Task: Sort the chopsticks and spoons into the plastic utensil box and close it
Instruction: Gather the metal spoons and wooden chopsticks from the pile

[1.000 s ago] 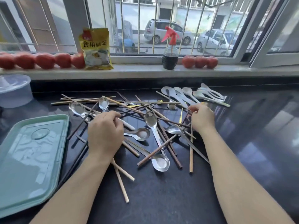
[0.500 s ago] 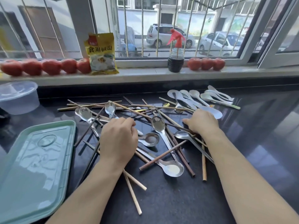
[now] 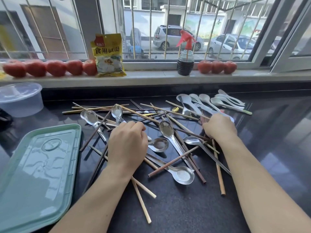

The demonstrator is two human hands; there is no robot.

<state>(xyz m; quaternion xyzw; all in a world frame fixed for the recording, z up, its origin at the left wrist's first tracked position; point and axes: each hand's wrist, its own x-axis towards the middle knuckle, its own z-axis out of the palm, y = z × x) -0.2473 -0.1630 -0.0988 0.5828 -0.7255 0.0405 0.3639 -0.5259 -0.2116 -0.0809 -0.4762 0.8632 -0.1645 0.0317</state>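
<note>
A jumble of wooden chopsticks [image 3: 175,163] and metal spoons [image 3: 182,174] lies on the black counter. Several white spoons [image 3: 226,102] lie at the back right. The mint-green plastic utensil box [image 3: 42,165] sits at the left with its lid on. My left hand [image 3: 127,145] rests knuckles-up on the middle of the pile with its fingers curled and their tips hidden. Over the right side of the pile, my right hand [image 3: 218,128] curls its fingers round dark chopsticks.
A clear round plastic tub [image 3: 20,98] stands at the far left. On the window sill are tomatoes [image 3: 55,68], a yellow packet [image 3: 108,56] and a spray bottle [image 3: 185,63]. Bare black counter [image 3: 277,148] stretches to the right.
Both hands stay on the pile. My right hand has drawn slightly toward me over the chopsticks. The view has tilted up a little.
</note>
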